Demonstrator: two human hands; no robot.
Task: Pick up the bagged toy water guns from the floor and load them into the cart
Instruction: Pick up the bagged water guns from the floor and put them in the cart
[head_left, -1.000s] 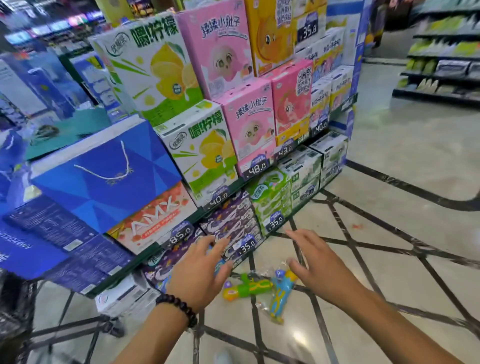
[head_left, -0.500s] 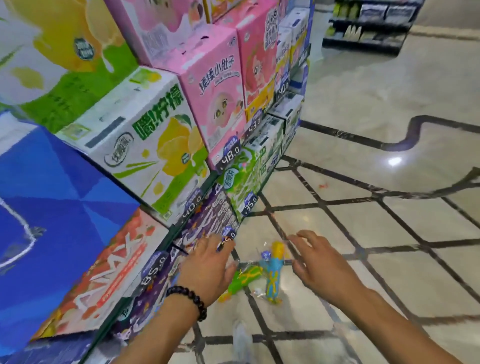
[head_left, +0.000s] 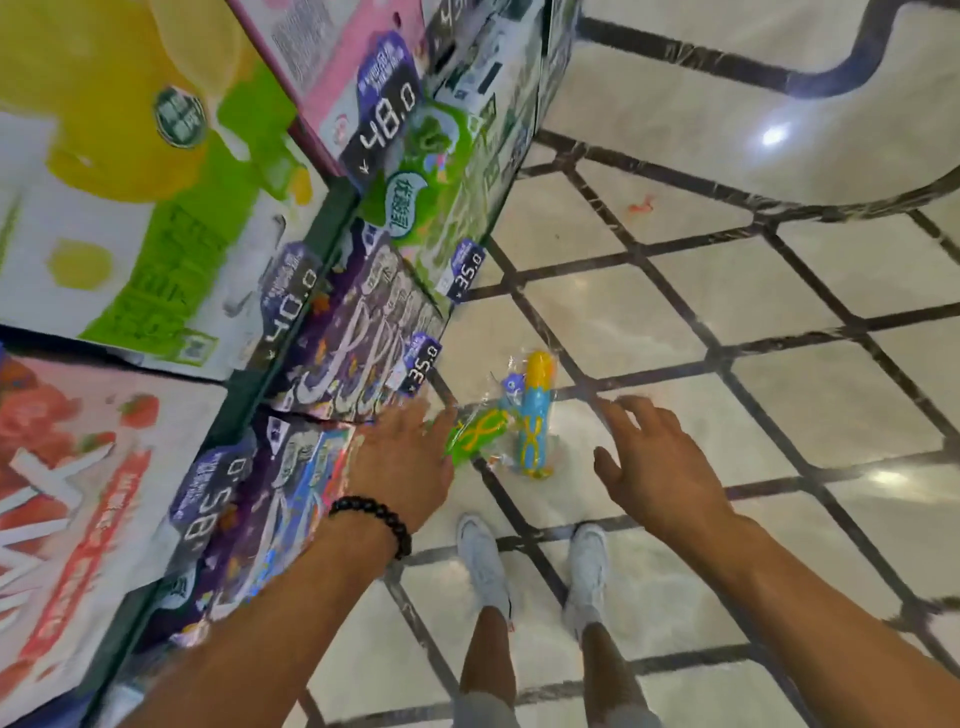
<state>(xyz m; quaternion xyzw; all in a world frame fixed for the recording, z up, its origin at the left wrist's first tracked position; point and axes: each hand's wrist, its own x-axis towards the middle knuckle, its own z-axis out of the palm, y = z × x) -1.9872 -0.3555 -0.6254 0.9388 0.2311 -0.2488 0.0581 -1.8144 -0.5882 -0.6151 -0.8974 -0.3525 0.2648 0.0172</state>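
A clear plastic bag with two toy water guns lies on the tiled floor, a blue and yellow gun (head_left: 535, 415) beside a green one (head_left: 475, 434). My left hand (head_left: 402, 462), with a black bead bracelet on the wrist, hovers just left of the bag with fingers spread, partly covering the green gun. My right hand (head_left: 652, 462) is open to the right of the bag, a short gap away. Neither hand holds anything. The cart is out of view.
Stacked drink cartons with price tags (head_left: 291, 306) fill a shelf display along the left, close to my left arm. My two white shoes (head_left: 485, 566) stand just behind the bag. Pale floor tiles with dark lines (head_left: 753, 322) stretch away to the right.
The camera has tilted down and closer to the floor; my shoes have come into view. Both hands have lowered toward the bag, the left one now overlapping the green gun.
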